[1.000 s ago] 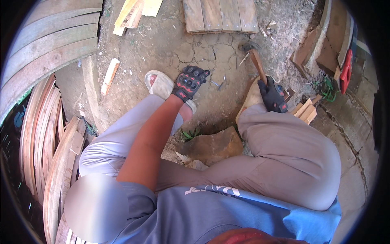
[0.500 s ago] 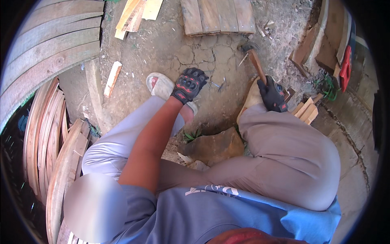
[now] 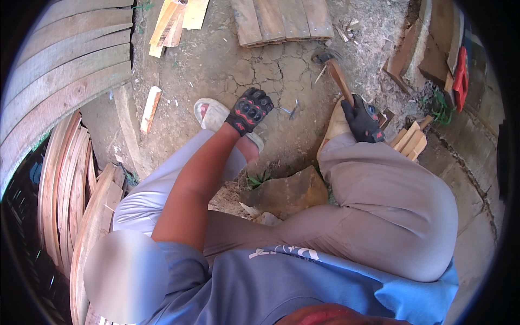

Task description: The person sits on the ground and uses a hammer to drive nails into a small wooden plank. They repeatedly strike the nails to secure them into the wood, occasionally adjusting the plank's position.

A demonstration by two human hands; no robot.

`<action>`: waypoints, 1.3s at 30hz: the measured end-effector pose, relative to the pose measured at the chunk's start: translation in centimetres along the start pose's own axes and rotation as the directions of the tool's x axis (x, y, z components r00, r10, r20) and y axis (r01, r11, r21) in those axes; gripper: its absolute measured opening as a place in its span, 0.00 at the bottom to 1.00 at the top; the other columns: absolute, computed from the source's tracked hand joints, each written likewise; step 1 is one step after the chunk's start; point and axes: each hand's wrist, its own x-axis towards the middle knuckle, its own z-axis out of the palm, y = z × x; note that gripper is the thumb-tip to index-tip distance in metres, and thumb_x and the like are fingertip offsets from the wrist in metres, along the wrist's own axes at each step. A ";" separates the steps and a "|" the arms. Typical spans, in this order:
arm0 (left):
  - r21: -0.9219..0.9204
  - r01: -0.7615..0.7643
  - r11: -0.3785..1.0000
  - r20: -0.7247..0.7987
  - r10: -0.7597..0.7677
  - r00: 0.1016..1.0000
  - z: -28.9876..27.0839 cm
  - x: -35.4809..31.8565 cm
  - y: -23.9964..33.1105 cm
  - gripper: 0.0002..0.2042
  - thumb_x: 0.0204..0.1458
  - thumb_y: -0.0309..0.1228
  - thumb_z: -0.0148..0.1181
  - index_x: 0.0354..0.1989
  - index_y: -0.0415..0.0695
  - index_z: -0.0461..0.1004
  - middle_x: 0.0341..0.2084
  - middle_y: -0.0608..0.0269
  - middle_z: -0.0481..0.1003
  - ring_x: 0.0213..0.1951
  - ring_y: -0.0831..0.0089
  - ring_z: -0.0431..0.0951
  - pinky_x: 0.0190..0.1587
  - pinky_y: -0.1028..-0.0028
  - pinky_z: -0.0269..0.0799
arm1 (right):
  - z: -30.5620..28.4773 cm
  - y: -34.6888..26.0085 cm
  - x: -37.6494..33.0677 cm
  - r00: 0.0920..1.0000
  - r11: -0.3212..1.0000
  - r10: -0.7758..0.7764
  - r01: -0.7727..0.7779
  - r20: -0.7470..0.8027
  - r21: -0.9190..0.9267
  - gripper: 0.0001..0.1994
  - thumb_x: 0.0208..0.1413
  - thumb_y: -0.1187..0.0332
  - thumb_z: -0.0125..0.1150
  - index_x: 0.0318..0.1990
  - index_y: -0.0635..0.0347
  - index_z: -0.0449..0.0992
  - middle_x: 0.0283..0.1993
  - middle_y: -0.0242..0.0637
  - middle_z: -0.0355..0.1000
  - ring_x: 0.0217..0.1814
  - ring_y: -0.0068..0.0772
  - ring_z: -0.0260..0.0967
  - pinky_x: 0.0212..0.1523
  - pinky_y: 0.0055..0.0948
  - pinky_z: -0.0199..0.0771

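Observation:
My right hand, in a black glove, is closed round the wooden handle of a hammer. The hammer's dark head points away from me, low over the cracked dirt. My left hand, also in a black glove with red marks, hangs above my left sandal. Its fingers are curled in, and whatever they may hold is hidden. Between my hands, a few thin nails lie on the ground. A panel of joined planks lies beyond the hammer head.
Stacked boards stand at far left, with bent wood strips below them. Loose slats and a small stick lie ahead. On the right are wood blocks, upright boards and a red-handled tool.
My left hand has shifted slightly left and its fingers look more curled. My right hand keeps hold of the hammer, almost unmoved. The whole view has shifted a little.

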 end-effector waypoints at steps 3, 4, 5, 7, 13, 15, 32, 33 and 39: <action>0.013 -0.018 1.000 -0.027 0.018 0.999 0.0 0.3 0.1 0.08 0.53 0.33 0.57 0.38 0.51 0.82 0.38 0.64 0.78 0.50 0.63 0.77 0.58 0.61 0.72 | 0.1 0.3 0.1 1.000 1.000 -0.021 0.021 -0.009 -0.005 0.24 0.74 0.46 0.50 0.55 0.61 0.75 0.45 0.57 0.78 0.49 0.64 0.77 0.50 0.56 0.74; 0.010 -0.021 1.000 -0.048 0.021 0.999 0.0 0.2 0.2 0.08 0.53 0.33 0.57 0.38 0.51 0.82 0.37 0.64 0.77 0.50 0.63 0.77 0.58 0.61 0.72 | 0.2 0.4 0.2 0.999 0.999 -0.037 0.037 -0.021 -0.013 0.25 0.74 0.46 0.50 0.55 0.61 0.75 0.45 0.57 0.78 0.49 0.64 0.77 0.51 0.56 0.74; 0.007 -0.023 1.000 -0.069 0.024 0.997 0.1 0.1 0.3 0.08 0.53 0.32 0.57 0.37 0.50 0.82 0.37 0.64 0.77 0.50 0.63 0.77 0.58 0.61 0.72 | 0.3 0.4 0.2 0.999 0.999 -0.029 0.028 -0.019 -0.024 0.24 0.74 0.46 0.50 0.54 0.61 0.75 0.44 0.57 0.78 0.49 0.64 0.77 0.51 0.56 0.74; 0.041 -0.003 0.999 -0.039 0.005 0.999 -0.1 0.3 0.8 0.08 0.54 0.33 0.57 0.37 0.50 0.82 0.37 0.63 0.77 0.50 0.63 0.77 0.58 0.61 0.72 | 0.4 0.5 0.5 1.000 0.999 -0.016 0.015 -0.017 -0.047 0.24 0.74 0.46 0.50 0.54 0.61 0.75 0.44 0.57 0.78 0.49 0.64 0.77 0.51 0.56 0.73; 0.106 0.080 0.991 0.042 -0.085 0.996 -0.8 1.1 2.4 0.07 0.56 0.33 0.57 0.37 0.49 0.82 0.39 0.61 0.78 0.49 0.62 0.77 0.57 0.60 0.71 | 0.4 0.3 0.5 0.999 0.999 -0.042 0.041 -0.034 -0.032 0.23 0.74 0.46 0.51 0.53 0.60 0.76 0.43 0.56 0.78 0.48 0.64 0.77 0.50 0.56 0.73; 0.102 0.098 0.990 0.027 -0.102 0.994 -0.7 1.0 2.4 0.07 0.57 0.33 0.57 0.38 0.48 0.82 0.39 0.60 0.79 0.49 0.62 0.77 0.58 0.60 0.71 | 0.1 0.1 0.4 1.000 0.999 -0.025 0.025 -0.013 -0.021 0.23 0.74 0.47 0.51 0.52 0.60 0.76 0.41 0.56 0.78 0.47 0.64 0.78 0.49 0.56 0.74; 0.025 0.003 1.000 -0.001 -0.003 1.000 0.6 -0.7 2.5 0.17 0.62 0.34 0.54 0.56 0.53 0.82 0.49 0.63 0.80 0.56 0.62 0.78 0.68 0.60 0.68 | 0.5 0.9 0.5 0.999 1.000 -0.016 0.017 -0.032 0.022 0.23 0.72 0.46 0.53 0.52 0.60 0.75 0.45 0.56 0.78 0.49 0.64 0.78 0.50 0.56 0.74; 0.030 -0.007 1.000 -0.012 0.007 1.000 0.6 -0.6 2.5 0.16 0.61 0.34 0.55 0.55 0.53 0.83 0.47 0.64 0.80 0.55 0.63 0.78 0.67 0.60 0.69 | 0.7 1.1 0.6 0.998 1.000 -0.021 0.022 -0.050 0.007 0.23 0.72 0.46 0.53 0.52 0.60 0.75 0.44 0.56 0.78 0.49 0.64 0.78 0.50 0.56 0.74; 0.078 -0.157 0.985 0.076 0.151 0.986 0.4 0.7 1.7 0.10 0.55 0.34 0.57 0.42 0.52 0.82 0.34 0.69 0.78 0.45 0.66 0.78 0.56 0.62 0.71 | 0.5 0.8 0.7 0.999 1.000 -0.019 0.020 -0.046 0.012 0.23 0.72 0.46 0.54 0.51 0.60 0.75 0.42 0.56 0.79 0.48 0.65 0.78 0.49 0.57 0.74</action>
